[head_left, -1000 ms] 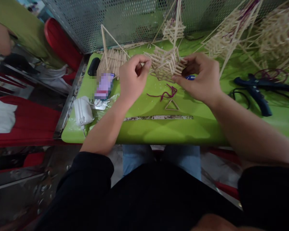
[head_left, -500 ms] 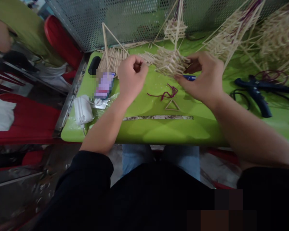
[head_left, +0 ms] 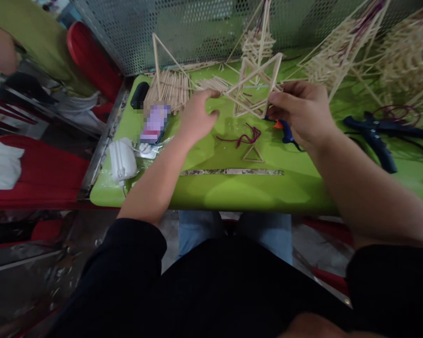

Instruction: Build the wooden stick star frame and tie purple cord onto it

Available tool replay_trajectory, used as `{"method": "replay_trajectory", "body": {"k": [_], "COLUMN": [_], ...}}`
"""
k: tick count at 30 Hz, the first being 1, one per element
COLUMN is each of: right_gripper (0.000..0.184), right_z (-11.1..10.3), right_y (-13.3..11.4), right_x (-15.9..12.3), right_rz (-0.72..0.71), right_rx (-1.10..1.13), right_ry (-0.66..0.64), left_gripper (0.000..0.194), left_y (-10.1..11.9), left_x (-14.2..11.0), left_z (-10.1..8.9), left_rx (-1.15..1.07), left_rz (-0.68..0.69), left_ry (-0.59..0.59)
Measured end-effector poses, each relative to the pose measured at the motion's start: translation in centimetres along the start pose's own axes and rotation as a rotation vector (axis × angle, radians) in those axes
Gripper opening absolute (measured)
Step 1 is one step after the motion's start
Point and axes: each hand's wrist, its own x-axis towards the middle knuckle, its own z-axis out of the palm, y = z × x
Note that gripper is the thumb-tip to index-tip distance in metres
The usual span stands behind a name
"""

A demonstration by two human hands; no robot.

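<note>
A star-shaped frame of thin wooden sticks [head_left: 255, 75] stands tilted above the green table. My right hand [head_left: 301, 105] pinches its right corner between thumb and fingers. On the left side, my left hand [head_left: 199, 115] is open, thumb and forefinger apart, close to the frame's left point. A blue tool with an orange part [head_left: 286, 132] lies under my right hand, partly hidden by it. Nearer me on the table are a tangle of purple cord [head_left: 246, 136], a small stick triangle [head_left: 253, 154] and a flat speckled strip [head_left: 232, 172].
Loose sticks [head_left: 167, 87] are piled at the back left, near a phone [head_left: 155, 124] and a white charger [head_left: 122, 159]. Large stick structures [head_left: 327, 61] stand at the back right. A dark glue gun [head_left: 375, 134] lies right. A perforated metal panel [head_left: 190, 28] closes the back.
The stick structure has turned in my right hand, from a dense-looking lattice to an open star outline. My left fingers have spread from a curled pinch. More of the blue tool shows.
</note>
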Motion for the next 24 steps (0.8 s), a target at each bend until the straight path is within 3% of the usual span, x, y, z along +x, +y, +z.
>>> {"method": "replay_trajectory", "body": {"k": [2,7,10,15,20,24], "right_gripper": [0.059,0.05,0.055,0.05,0.052,0.047], "right_z": [0.3,0.6,0.7,1.2,1.3,1.2], "right_y": [-0.6,-1.3,-1.1,-1.6,-2.0,-2.1], "right_x": [-0.7,-1.5,-1.5,-2.2,-2.7,-3.0], "right_rz": [0.031,0.051,0.062,-0.033,0.032,0.123], "right_rx": [0.052,0.069,0.069,0.024,0.112,0.168], "right_ry": [0.006,-0.016,-0.015,-0.003,0.045,-0.023], "left_gripper": [0.012,0.015,0.02,0.024,0.028,0.028], "left_y": [0.5,1.9,3.0,4.5,4.5,4.8], "left_x": [-0.5,-1.4,-1.5,-1.8,-2.1,-2.6], "left_z": [0.3,0.7,0.4,0.3,1.2,1.3], "left_rx": [-0.086,-0.226,-0.166,0.034,0.09,0.048], "left_rz": [-0.04,-0.009,0.108,0.249,0.279,0.239], "left_ry": [-0.036,0.078,0.131,0.069,0.114,0.12]}}
